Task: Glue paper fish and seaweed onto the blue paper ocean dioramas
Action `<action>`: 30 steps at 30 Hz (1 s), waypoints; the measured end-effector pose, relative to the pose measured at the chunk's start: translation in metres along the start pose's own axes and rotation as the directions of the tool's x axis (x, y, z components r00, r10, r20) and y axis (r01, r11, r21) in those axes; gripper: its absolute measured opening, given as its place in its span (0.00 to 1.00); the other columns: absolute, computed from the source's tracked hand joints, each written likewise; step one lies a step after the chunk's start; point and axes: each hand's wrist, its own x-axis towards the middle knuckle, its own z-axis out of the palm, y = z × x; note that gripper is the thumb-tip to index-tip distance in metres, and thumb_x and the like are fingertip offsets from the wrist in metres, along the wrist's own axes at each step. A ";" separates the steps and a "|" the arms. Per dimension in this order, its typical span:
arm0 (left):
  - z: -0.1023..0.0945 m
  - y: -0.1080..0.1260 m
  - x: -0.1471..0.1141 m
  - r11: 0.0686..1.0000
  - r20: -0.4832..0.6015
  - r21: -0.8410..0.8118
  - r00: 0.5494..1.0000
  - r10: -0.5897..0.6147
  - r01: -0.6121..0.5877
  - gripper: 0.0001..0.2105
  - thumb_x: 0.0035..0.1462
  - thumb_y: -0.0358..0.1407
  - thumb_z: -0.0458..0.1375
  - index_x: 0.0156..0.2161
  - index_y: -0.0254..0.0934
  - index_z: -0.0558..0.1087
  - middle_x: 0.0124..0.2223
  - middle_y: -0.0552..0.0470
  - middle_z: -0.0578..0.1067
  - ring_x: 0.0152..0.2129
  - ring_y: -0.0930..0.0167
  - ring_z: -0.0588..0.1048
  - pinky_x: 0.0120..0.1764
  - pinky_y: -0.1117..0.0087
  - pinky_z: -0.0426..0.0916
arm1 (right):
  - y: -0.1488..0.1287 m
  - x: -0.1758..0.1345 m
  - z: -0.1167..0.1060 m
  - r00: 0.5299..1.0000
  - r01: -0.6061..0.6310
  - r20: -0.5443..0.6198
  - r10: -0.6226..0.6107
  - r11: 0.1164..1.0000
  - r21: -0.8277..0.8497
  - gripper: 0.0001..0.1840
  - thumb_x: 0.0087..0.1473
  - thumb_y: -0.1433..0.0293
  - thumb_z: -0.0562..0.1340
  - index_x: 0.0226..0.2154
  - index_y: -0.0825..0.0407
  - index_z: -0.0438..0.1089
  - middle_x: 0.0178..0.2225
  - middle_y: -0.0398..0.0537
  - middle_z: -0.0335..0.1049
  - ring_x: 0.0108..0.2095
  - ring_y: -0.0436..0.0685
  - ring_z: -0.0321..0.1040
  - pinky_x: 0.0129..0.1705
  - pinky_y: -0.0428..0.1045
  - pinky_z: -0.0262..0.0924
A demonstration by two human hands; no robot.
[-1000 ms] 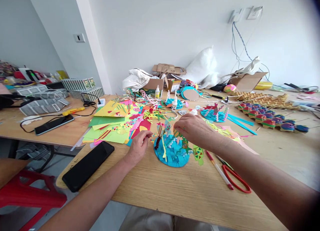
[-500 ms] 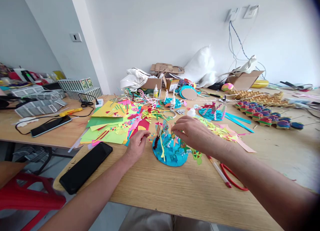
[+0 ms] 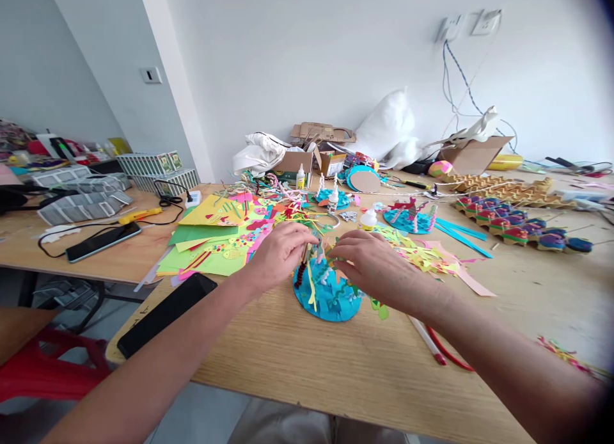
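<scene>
A round blue paper base [image 3: 327, 308] stands near the table's front edge, covered with wavy blue strips and small upright decorations. On its left side rises a dark red pipe cleaner [image 3: 300, 275], with a pale yellow paper strip [image 3: 311, 284] hanging beside it. My left hand [image 3: 283, 252] is over the back left of the base, its fingers closed near the top of the decorations. Opposite it, my right hand [image 3: 369, 258] bends over the right side, fingertips drawn together. What either hand pinches is too small and covered to make out. A green paper cutout [image 3: 382, 310] sticks out below my right hand.
Coloured paper sheets [image 3: 206, 239] are piled to the left, beside a black phone [image 3: 163, 316]. Behind are glue bottles [image 3: 369, 220] and another blue decorated base [image 3: 409, 220]. Red-handled scissors [image 3: 448, 349] and a pen [image 3: 428, 341] lie to the right, with painted egg-carton pieces [image 3: 513, 229] farther back.
My left hand has moved right and up, from beside the blue base to over its decorations, close to my right hand. My right hand has shifted slightly lower. The view has turned slightly.
</scene>
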 end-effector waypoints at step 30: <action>0.022 -0.030 0.013 0.992 0.181 0.128 0.983 -0.021 -0.003 0.15 0.51 0.22 0.46 0.36 0.36 0.74 0.38 0.49 0.73 0.38 0.70 0.69 0.42 0.68 0.64 | -0.033 -0.040 0.018 0.983 -0.018 -0.183 0.014 1.000 -0.024 0.09 0.51 0.72 0.56 0.35 0.49 0.69 0.37 0.47 0.71 0.44 0.58 0.59 0.44 0.53 0.48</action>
